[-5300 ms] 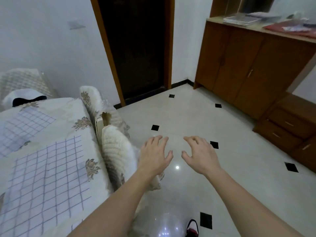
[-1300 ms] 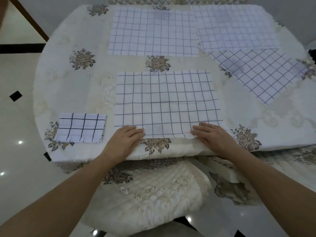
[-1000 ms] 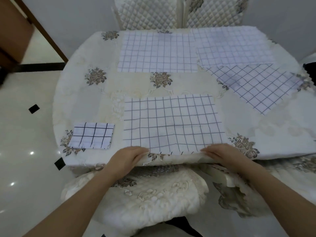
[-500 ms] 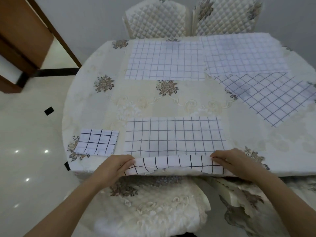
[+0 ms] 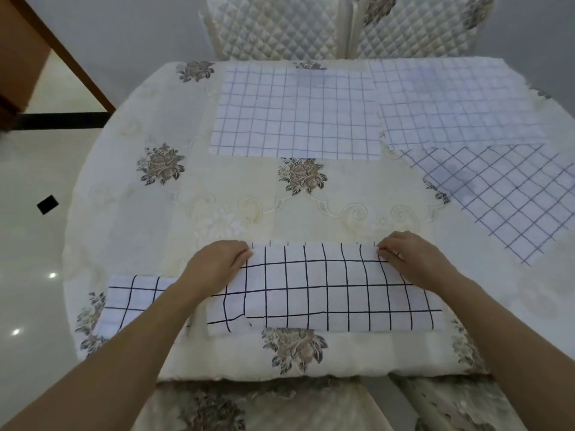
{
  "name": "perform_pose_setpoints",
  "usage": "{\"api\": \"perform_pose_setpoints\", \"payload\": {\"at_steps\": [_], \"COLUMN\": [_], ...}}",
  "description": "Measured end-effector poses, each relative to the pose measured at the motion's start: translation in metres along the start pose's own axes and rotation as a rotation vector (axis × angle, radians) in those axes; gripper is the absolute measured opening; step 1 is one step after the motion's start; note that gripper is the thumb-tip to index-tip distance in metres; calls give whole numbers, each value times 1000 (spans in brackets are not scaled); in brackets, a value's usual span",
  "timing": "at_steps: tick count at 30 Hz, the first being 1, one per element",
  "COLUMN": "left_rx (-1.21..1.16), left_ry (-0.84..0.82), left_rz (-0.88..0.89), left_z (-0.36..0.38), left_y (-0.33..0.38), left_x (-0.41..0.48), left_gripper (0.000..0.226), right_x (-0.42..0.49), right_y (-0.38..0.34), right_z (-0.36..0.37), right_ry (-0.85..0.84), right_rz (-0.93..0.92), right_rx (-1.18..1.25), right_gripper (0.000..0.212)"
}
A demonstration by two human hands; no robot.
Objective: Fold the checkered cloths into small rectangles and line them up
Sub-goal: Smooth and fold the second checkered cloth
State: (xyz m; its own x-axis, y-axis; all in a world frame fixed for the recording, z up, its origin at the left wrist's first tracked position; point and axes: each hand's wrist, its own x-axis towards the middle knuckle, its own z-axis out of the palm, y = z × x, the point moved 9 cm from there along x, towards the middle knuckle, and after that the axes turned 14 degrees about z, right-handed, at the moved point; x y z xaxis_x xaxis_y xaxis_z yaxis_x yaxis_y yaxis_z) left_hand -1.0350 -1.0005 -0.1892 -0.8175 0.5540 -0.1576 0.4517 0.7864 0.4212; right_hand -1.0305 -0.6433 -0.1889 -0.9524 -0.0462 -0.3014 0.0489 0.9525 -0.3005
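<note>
A white cloth with a dark check [image 5: 326, 290] lies folded in half as a wide strip near the table's front edge. My left hand [image 5: 214, 265] pinches its far left corner and my right hand [image 5: 410, 259] pinches its far right corner. A small folded checkered rectangle [image 5: 130, 303] lies to the left, partly under my left forearm. Three unfolded checkered cloths lie flat farther back: one at the centre [image 5: 295, 113], one at the back right [image 5: 451, 104], one angled at the right [image 5: 504, 197].
The round table [image 5: 124, 213] wears a cream cloth with flower prints. Two quilted chairs [image 5: 280, 26] stand behind it, and another chair seat [image 5: 264, 405] sits below the front edge. Tiled floor [image 5: 31, 244] lies to the left.
Both hands have carried the near edge of the front cloth away from me onto its far edge, so the cloth now lies folded in half.
</note>
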Motion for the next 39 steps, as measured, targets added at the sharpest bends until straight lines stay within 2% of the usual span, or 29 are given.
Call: {"api": "perform_pose_setpoints", "payload": {"at_steps": [6, 8, 10, 13, 16, 19, 21, 24, 30, 39], "left_rx": [253, 327, 377, 317, 236, 258, 309, 350, 410, 449], "left_ry": [198, 229, 308, 421, 376, 213, 124, 51, -14, -24], "left_rz": [92, 34, -79, -121, 3, 122, 153, 116, 107, 117], "left_z": [-2, -5, -13, -16, 5, 37, 51, 61, 75, 75], "left_y": [-1, -3, 1, 34, 71, 85, 82, 66, 49, 39], "left_x": [11, 9, -1, -28, -61, -87, -94, -94, -97, -103], "left_gripper": [39, 38, 33, 30, 36, 56, 66, 70, 70, 63], "right_x": [10, 8, -1, -30, -67, -98, -107, -103, -95, -95], "right_y": [8, 10, 6, -22, -63, -92, -103, -106, -75, -71], "right_z": [4, 3, -4, -6, 18, 55, 75, 88, 108, 110], "right_ry": [152, 223, 369, 504, 416, 242, 157, 99, 7, 5], "right_rz": [49, 77, 106, 119, -19, -168, -227, -220, -125, -122], "right_rx": [63, 47, 7, -17, 7, -81, -161, -236, -313, -331], "right_gripper": [9, 10, 15, 25, 37, 60, 72, 84, 87, 85]}}
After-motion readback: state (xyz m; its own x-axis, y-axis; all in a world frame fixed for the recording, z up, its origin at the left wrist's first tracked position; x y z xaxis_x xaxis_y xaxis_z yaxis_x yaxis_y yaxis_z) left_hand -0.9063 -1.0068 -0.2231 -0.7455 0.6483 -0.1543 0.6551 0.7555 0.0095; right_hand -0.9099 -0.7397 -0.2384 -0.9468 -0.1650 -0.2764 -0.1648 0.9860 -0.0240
